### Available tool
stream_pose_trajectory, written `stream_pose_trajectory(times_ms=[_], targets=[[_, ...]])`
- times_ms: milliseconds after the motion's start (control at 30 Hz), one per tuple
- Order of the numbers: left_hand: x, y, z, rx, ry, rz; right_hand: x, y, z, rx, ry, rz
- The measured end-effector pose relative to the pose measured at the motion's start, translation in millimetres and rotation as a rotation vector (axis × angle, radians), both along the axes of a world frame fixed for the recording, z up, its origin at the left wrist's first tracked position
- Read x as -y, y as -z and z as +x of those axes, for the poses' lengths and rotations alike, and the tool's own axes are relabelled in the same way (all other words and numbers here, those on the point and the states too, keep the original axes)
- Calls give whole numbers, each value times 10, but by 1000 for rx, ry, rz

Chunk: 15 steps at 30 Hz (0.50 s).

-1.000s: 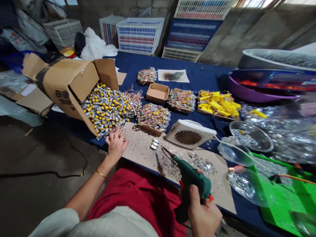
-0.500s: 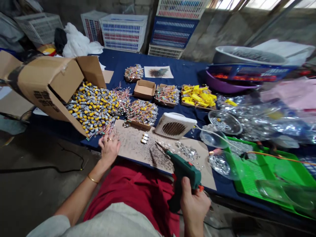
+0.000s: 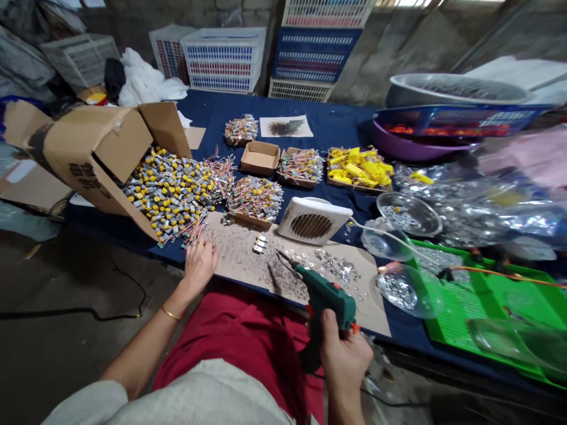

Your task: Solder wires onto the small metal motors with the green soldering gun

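Head view: long table under navy cloth [image 3: 310, 121], stacked plastic crates [image 3: 224, 59] behind it. A torn cardboard box [image 3: 95, 147] lies on its side, spilling small grey-and-yellow motors [image 3: 163, 195] with wire leads [image 3: 197, 227]. Far right, a green mesh tray [image 3: 469, 307] and a clear plastic dome [image 3: 410, 292]. A white vent fan [image 3: 312, 221] sits at the far edge of a brown cardboard sheet [image 3: 239, 260] speckled with dark bits.

Against the frame half a second back, little differs: the view has shifted slightly, and both hands sit about where they were.

Green hot-glue gun [image 3: 323, 298]: nozzle points up and left, long axis running lower right to upper left, tip over the sheet's specks; contact cannot be told. Right hand [image 3: 343, 354] wraps the grip, fingers closed round it. Left hand [image 3: 199, 265] lies palm down at the sheet's near corner, fingers loosely spread, just beside the wire leads; gold bangle [image 3: 170, 313] on the wrist.
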<state>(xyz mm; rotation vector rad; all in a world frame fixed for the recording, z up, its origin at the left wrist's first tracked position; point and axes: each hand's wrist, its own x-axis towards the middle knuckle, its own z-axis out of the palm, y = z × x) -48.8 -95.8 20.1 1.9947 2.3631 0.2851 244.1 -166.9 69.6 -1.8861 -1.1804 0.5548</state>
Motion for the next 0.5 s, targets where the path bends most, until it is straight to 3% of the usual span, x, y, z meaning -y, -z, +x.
stream_pose_trajectory(times_ms=[133,233,333,433,500], targets=[[-143,-23,106,-5,-94,-211,2,-8,-19,2,-25,-1],[-179,3,100,24,-104,-227,5,-9,-27,22,-23,-2],[-278,-64,-70,134,-133,-101,-7,-16,-30,51,-11,-6],[-448,-241,-358,410,-128,36,-25,-31,-33,55,5,-16],[-532,-358,-535,602,-94,-33,-35,-36,-39,35,18,-13]])
